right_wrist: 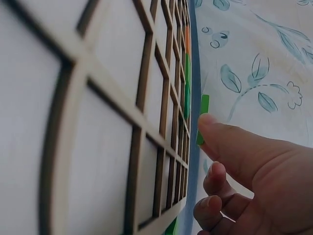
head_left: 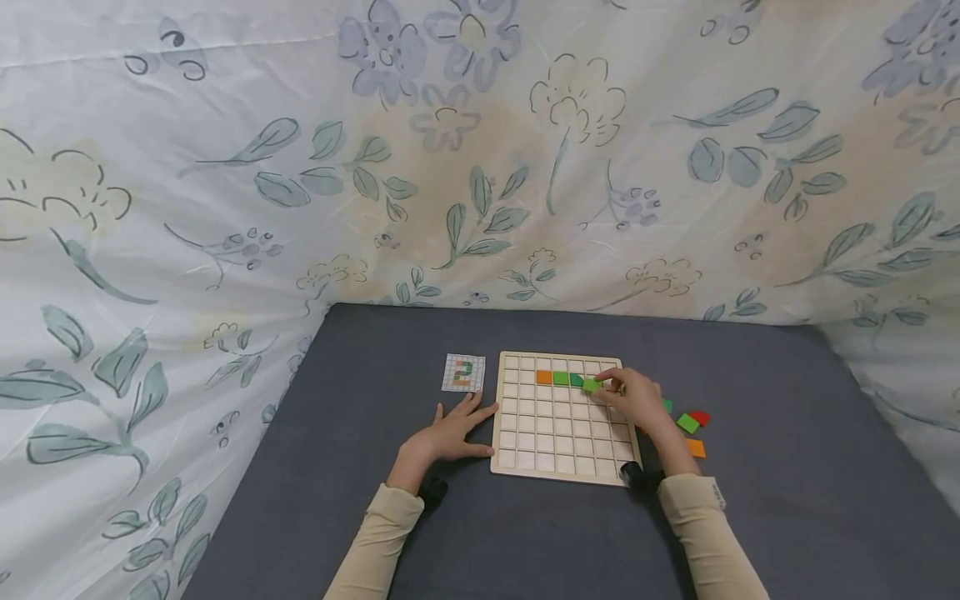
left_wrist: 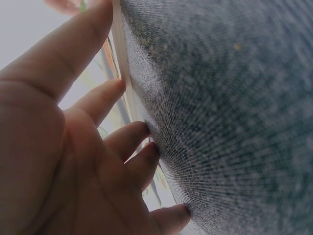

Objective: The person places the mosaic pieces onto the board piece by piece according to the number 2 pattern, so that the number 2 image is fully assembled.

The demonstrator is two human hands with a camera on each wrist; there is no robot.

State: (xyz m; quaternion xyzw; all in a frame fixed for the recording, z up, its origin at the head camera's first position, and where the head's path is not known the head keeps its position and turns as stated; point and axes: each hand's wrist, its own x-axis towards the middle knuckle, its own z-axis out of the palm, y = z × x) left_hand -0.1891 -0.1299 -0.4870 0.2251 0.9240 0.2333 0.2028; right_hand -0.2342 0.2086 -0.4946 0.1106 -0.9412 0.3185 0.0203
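Observation:
A wooden grid board [head_left: 543,443] lies on the dark cloth in front of me. Along one of its upper rows sit an orange tile [head_left: 544,377], a light green tile [head_left: 560,378] and a dark green tile [head_left: 576,380]. My right hand [head_left: 637,402] pinches a light green square tile [head_left: 590,386] just right of these; the right wrist view shows that green tile [right_wrist: 205,104] between thumb and finger, apart from the grid. With fingers spread, my left hand [head_left: 452,433] touches the board's left edge, its thumb near the lower corner.
A small card [head_left: 463,373] printed with a coloured grid pattern lies left of the board's top corner. Loose tiles lie right of the board, among them a green one [head_left: 687,423], a red one [head_left: 700,417] and an orange one [head_left: 696,448]. Flowered fabric [head_left: 480,167] hangs behind.

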